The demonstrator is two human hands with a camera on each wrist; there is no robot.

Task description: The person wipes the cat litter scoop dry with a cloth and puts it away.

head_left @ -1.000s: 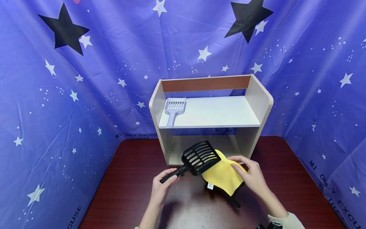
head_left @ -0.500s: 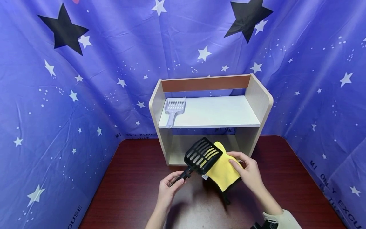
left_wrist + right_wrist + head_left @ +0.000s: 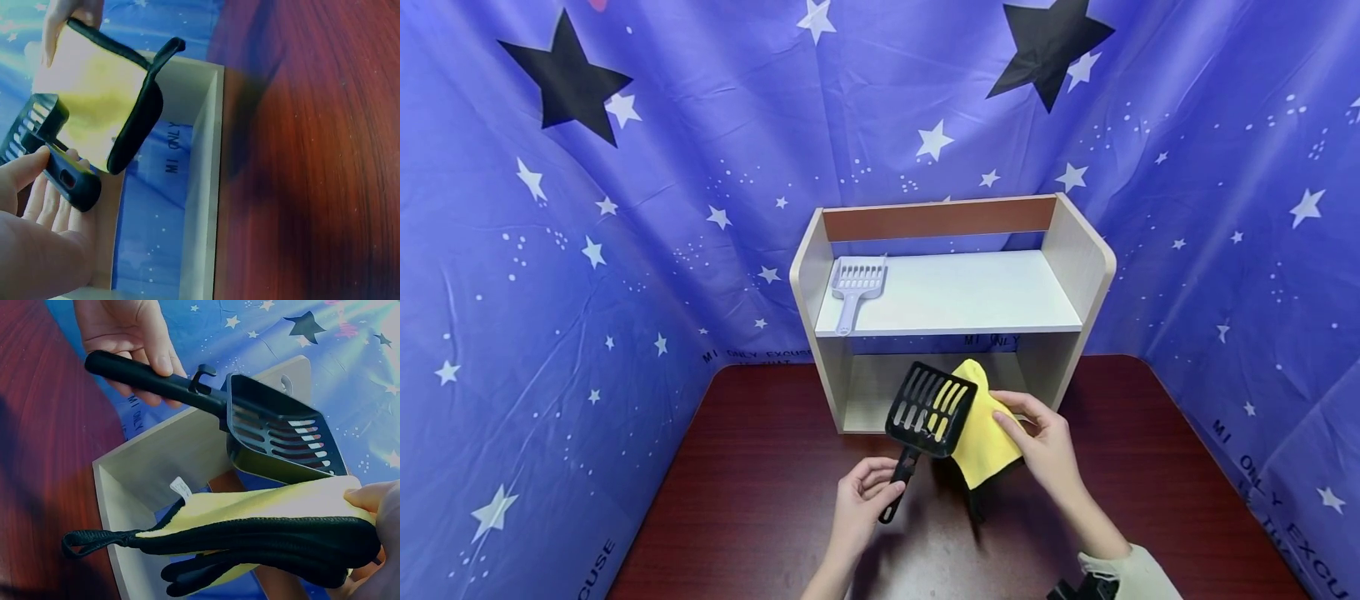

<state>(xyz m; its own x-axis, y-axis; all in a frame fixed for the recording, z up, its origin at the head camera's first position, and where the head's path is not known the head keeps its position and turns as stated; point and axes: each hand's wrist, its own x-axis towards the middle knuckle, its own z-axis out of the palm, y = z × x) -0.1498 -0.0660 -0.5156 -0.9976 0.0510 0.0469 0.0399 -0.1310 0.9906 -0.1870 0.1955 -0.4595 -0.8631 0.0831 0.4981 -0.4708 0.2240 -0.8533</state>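
Note:
My left hand (image 3: 863, 507) pinches the handle of a black slotted litter scoop (image 3: 917, 450), thumb on top and fingers beneath. The scoop is raised above the table, its head tilted up in front of the shelf. In my right hand (image 3: 1047, 446) is a folded yellow cloth (image 3: 983, 442) with black edging, gripped between thumb and fingers. A black hanging loop (image 3: 94, 542) and a small white tag (image 3: 180, 487) show on the cloth in the right wrist view. The cloth lies right at the scoop head's right side, and yellow shows through several slots.
A two-level wooden shelf (image 3: 951, 323) stands on the dark red table (image 3: 730, 492) behind the hands. On its upper board, at the left, lies a pale lavender litter scoop (image 3: 856, 287). A blue star-printed curtain (image 3: 737, 150) surrounds the table.
My left hand has moved right and the scoop has turned more upright. My right hand has shifted slightly up and left with the cloth, which covers more of the area behind the slots.

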